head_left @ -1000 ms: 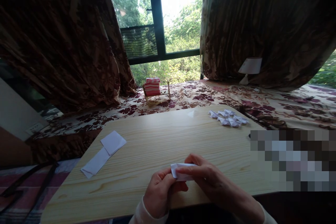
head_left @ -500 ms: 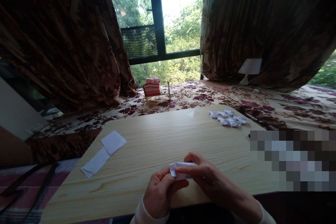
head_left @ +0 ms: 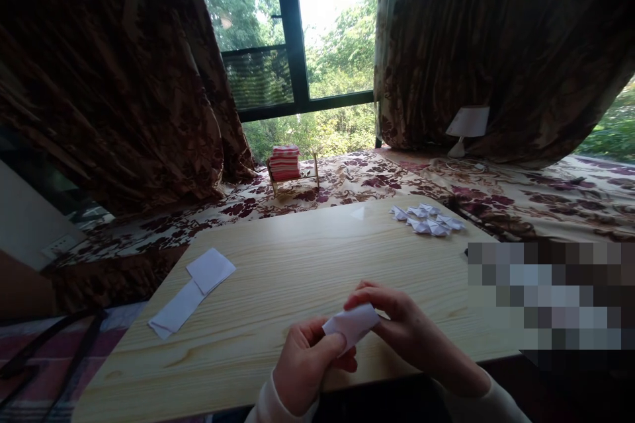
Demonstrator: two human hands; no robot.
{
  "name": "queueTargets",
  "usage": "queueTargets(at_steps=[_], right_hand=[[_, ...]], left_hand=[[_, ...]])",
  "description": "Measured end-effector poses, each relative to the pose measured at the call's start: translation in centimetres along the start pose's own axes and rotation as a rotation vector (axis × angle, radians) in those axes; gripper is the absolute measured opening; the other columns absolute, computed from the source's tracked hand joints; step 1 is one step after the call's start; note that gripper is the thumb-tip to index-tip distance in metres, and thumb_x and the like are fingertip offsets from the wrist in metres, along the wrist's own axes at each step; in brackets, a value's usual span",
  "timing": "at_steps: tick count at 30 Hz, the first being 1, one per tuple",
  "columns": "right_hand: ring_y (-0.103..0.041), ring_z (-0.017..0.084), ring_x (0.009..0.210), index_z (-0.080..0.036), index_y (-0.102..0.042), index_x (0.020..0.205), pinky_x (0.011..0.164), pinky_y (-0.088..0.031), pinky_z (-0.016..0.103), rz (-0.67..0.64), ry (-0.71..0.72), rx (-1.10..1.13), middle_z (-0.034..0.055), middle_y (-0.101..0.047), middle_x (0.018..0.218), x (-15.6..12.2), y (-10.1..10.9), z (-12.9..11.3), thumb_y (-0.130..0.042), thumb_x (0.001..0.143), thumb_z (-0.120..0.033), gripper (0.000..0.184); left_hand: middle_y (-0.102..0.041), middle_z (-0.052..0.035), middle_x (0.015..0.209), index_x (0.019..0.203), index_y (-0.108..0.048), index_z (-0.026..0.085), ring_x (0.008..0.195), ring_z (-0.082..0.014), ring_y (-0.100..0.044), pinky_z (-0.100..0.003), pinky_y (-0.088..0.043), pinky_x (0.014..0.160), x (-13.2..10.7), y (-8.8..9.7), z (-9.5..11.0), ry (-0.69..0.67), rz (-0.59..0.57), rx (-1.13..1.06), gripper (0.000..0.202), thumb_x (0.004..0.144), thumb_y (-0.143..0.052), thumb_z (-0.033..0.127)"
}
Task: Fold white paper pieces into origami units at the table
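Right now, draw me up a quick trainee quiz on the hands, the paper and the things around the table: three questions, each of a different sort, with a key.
1. True or false: the left hand grips a paper.

2. Multiple choice: where on the table do the folded pieces lie?
A) Near left corner
B) Far right corner
C) Near the middle of the front edge

3. Short answer: what white thing with a shade stands in front of the right curtain?

Key: 1. True. 2. B. 3. A lamp.
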State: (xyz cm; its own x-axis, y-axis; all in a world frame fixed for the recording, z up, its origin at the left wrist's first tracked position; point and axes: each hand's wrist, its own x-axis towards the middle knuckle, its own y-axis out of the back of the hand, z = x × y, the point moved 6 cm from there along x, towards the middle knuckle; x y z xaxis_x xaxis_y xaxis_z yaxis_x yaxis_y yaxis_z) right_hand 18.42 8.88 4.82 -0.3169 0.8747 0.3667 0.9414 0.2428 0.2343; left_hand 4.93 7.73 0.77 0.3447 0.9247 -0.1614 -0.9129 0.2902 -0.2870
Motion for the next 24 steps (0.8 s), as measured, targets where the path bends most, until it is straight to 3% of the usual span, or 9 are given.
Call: queueTargets(at_steps=[5,9,12,17,24], right_hand=[[-0.055,0.014,0.07,-0.016,-0.067,0.076,0.061,-0.043,0.023,-0.135,-0.023,0.012,0.0024,-0.056,0.077,0.2,-0.4,-1.2,-0.052,0.086,-0.019,0.018],[-0.056,0.013,0.071,-0.016,-0.067,0.078,0.061,-0.043,0.022,-0.108,-0.025,0.023,0.0017,-0.057,0.078,0.3,-0.5,-1.0,-0.054,0.08,-0.01,0.015],[-0.054,0.011,0.066,-0.016,-0.065,0.076,0.057,-0.043,0.02,-0.056,-0.053,0.072,-0.0005,-0.056,0.073,0.5,-0.5,-0.3,-0.055,0.075,-0.005,0.015],[-0.053,0.009,0.055,-0.015,-0.061,0.072,0.05,-0.043,0.02,-0.021,-0.132,0.157,-0.0029,-0.053,0.065,0.6,-0.6,0.4,-0.055,0.078,-0.01,0.01],[-0.051,0.009,0.054,-0.015,-0.056,0.066,0.051,-0.041,0.02,-0.014,-0.138,0.16,-0.0038,-0.051,0.06,0.5,-0.3,0.4,-0.056,0.077,-0.01,0.012]], left_hand=[[-0.068,-0.0117,0.063,0.07,-0.068,0.007,0.049,-0.0168,-0.062,-0.026,-0.049,0.049,0.2,-1.5,0.3,0.198,-0.179,-0.02,0.039,0.071,-0.058,0.045],[-0.069,-0.012,0.064,0.077,-0.067,0.007,0.049,-0.0177,-0.064,-0.028,-0.053,0.049,0.3,-2.3,-0.5,0.275,-0.226,-0.146,0.047,0.068,-0.061,0.053],[-0.066,-0.0076,0.057,0.08,-0.065,0.009,0.044,-0.0138,-0.06,-0.028,-0.054,0.049,0.3,-2.4,-1.1,0.249,-0.205,-0.218,0.047,0.067,-0.067,0.053],[-0.058,-0.0014,0.048,0.083,-0.064,0.008,0.037,-0.0074,-0.05,-0.027,-0.053,0.049,0.1,-2.3,-1.6,0.198,-0.187,-0.229,0.047,0.069,-0.067,0.053],[-0.059,-0.0021,0.05,0.082,-0.065,0.008,0.039,-0.0082,-0.051,-0.026,-0.052,0.05,0.0,-2.4,-1.3,0.163,-0.15,-0.18,0.049,0.068,-0.068,0.054]])
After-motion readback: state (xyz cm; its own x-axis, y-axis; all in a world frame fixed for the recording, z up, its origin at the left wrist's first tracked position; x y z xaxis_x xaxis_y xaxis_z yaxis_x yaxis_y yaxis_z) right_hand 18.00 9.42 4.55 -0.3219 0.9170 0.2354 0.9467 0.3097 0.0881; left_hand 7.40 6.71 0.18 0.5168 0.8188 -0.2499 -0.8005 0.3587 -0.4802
